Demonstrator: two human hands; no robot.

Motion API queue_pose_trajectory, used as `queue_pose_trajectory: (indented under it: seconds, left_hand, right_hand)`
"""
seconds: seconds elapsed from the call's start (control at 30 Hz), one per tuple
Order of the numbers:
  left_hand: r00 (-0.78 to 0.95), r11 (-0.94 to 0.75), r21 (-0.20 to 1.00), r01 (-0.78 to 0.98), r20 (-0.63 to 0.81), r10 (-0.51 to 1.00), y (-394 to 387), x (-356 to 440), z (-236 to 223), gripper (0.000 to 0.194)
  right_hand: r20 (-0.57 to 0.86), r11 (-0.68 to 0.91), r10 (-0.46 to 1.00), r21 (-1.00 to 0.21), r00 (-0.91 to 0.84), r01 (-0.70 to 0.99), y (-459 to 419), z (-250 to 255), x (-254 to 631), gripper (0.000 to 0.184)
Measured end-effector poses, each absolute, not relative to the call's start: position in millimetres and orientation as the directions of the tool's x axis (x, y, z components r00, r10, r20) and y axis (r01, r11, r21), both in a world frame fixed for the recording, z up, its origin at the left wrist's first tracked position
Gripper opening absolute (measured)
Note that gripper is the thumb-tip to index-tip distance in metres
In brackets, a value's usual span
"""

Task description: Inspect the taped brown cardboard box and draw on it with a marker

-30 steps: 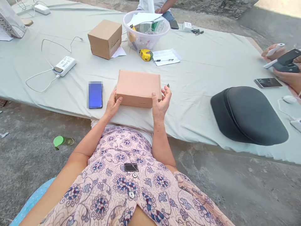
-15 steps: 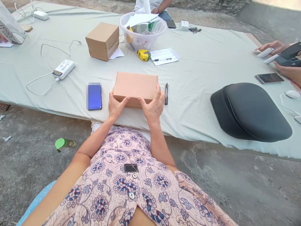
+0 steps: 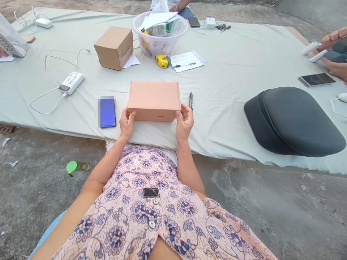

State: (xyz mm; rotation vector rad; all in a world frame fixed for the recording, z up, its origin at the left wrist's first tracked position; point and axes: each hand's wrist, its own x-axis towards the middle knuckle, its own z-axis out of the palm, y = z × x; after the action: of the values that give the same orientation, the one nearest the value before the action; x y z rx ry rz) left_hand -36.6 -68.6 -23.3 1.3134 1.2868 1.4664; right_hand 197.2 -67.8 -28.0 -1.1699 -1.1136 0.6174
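Observation:
A flat, closed cardboard box (image 3: 154, 98) lies on the cloth-covered table (image 3: 233, 83) right in front of me. My left hand (image 3: 127, 123) grips its near left corner, thumb on the front face. My right hand (image 3: 184, 122) holds the near right corner, fingers curled against the side. A black pen (image 3: 191, 100) lies just right of the box, close to my right fingers. A phone with a blue screen (image 3: 107, 112) lies to the left of my left hand.
Further back stand a cube-shaped cardboard box (image 3: 114, 47), a clear tub of items (image 3: 159, 33), a yellow tape measure (image 3: 162, 61) and a paper sheet (image 3: 187, 60). A power bank (image 3: 71, 82) with cables lies left. A black cushion (image 3: 292, 121) sits right. Another person's hands (image 3: 334, 52) hold devices.
My hands slid apart from the middle of the box's near edge to its two near corners. The box has shifted slightly and the pen now lies beside my right hand.

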Motion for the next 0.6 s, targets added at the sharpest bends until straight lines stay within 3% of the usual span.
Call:
queue_pose_trajectory:
  seconds: [0.27, 0.47, 0.6]
  left_hand:
    - [-0.194, -0.154, 0.969, 0.195, 0.192, 0.962, -71, -32, -29, 0.074]
    - [-0.212, -0.114, 0.959, 0.259, 0.172, 0.962, -73, -28, -24, 0.081]
    - [-0.244, -0.085, 0.956, 0.280, 0.157, 0.957, -72, -22, -22, 0.085]
  right_hand:
    - [0.435, 0.162, 0.777, -0.837, 0.455, 0.523, -71, -52, 167, 0.076]
    - [0.474, 0.144, 0.763, -0.787, 0.440, 0.600, -70, -52, 157, 0.081]
    - [0.439, 0.087, 0.780, -0.781, 0.446, 0.618, -73, -46, 153, 0.097]
